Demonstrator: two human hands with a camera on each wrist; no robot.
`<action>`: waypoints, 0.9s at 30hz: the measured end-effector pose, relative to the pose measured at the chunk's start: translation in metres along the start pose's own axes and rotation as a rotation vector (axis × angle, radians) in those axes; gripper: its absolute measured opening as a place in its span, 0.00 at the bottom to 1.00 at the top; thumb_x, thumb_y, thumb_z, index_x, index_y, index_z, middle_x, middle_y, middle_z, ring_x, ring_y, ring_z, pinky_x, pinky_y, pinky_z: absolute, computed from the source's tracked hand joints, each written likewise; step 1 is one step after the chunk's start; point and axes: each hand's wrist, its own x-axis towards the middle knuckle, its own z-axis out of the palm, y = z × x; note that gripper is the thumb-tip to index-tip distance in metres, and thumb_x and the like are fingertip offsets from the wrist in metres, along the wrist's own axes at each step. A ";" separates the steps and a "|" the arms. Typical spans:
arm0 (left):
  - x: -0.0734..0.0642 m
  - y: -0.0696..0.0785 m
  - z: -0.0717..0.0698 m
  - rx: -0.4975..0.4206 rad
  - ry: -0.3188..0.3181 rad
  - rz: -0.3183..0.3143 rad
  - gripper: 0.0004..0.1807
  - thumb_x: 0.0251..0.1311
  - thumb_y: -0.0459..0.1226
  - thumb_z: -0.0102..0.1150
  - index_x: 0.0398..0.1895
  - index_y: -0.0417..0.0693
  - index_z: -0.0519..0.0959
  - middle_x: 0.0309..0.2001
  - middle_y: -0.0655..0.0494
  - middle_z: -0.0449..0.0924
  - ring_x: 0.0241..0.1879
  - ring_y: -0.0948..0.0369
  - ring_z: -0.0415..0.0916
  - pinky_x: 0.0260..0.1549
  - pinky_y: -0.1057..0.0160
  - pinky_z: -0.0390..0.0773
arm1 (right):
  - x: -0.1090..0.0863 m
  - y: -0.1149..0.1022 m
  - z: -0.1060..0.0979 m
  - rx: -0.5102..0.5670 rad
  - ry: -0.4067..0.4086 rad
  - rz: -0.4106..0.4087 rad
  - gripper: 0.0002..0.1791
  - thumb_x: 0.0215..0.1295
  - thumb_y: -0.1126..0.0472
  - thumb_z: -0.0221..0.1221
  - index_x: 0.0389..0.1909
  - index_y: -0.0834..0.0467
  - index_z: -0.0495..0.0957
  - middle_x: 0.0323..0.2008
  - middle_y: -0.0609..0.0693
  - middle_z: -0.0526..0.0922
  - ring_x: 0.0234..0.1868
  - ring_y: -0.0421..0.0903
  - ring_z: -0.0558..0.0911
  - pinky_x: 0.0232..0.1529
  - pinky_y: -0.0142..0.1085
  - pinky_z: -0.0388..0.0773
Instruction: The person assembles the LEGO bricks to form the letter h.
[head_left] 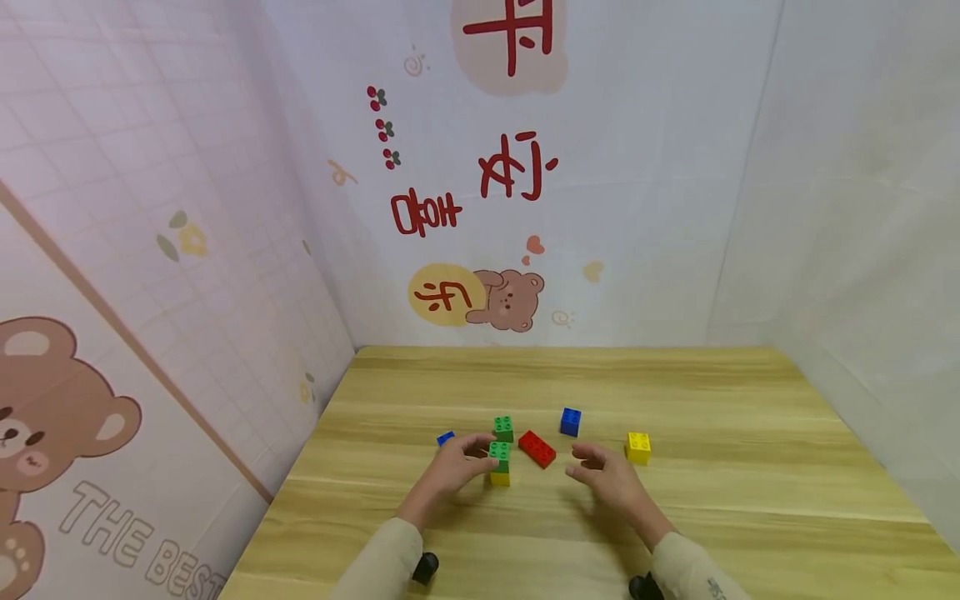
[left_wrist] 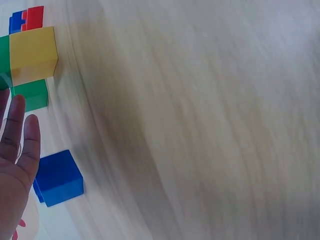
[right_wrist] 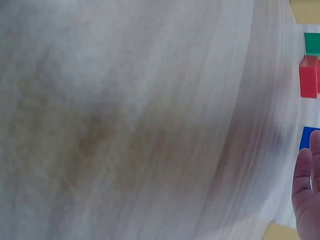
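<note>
My left hand point(head_left: 454, 463) holds a two-brick stack between thumb and fingers, a green brick point(head_left: 499, 451) on top of a yellow brick point(left_wrist: 34, 55). The thumb lies along the near left side of the green brick. Just behind the stack sits another green brick point(head_left: 502, 428), and a blue brick point(head_left: 446, 437) is partly hidden behind the left hand. My right hand point(head_left: 611, 479) hovers with relaxed fingers and nothing in it. A red brick point(head_left: 537, 448) lies between the hands. Near the right fingers are a blue brick point(head_left: 571, 422) and a yellow brick point(head_left: 638, 447).
The bricks stand on a wood-grain table point(head_left: 705, 392). A white printed cloth point(head_left: 637, 208) hangs behind it and along both sides. A black wrist device point(head_left: 425, 568) sits at the left cuff, another point(head_left: 645, 587) at the right.
</note>
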 end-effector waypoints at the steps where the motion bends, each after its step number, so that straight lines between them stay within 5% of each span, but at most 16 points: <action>1: -0.001 0.000 -0.001 0.003 -0.005 0.001 0.24 0.64 0.42 0.66 0.61 0.44 0.77 0.52 0.54 0.80 0.52 0.52 0.75 0.49 0.53 0.78 | 0.000 0.001 -0.002 0.001 0.000 -0.002 0.24 0.66 0.59 0.65 0.61 0.64 0.76 0.56 0.59 0.80 0.54 0.55 0.79 0.54 0.50 0.77; 15: -0.007 0.007 -0.007 0.025 0.006 0.023 0.26 0.63 0.41 0.66 0.62 0.40 0.77 0.55 0.49 0.79 0.53 0.49 0.75 0.51 0.51 0.77 | -0.002 0.007 -0.016 -0.001 0.044 -0.014 0.25 0.66 0.59 0.65 0.61 0.66 0.76 0.56 0.62 0.80 0.55 0.58 0.79 0.54 0.49 0.78; 27: 0.003 0.017 -0.014 -0.018 0.034 0.049 0.25 0.67 0.40 0.62 0.64 0.40 0.74 0.57 0.43 0.77 0.55 0.51 0.74 0.54 0.50 0.75 | -0.001 0.005 -0.030 -0.004 0.076 -0.022 0.26 0.67 0.57 0.64 0.62 0.66 0.75 0.57 0.62 0.79 0.57 0.59 0.78 0.55 0.50 0.76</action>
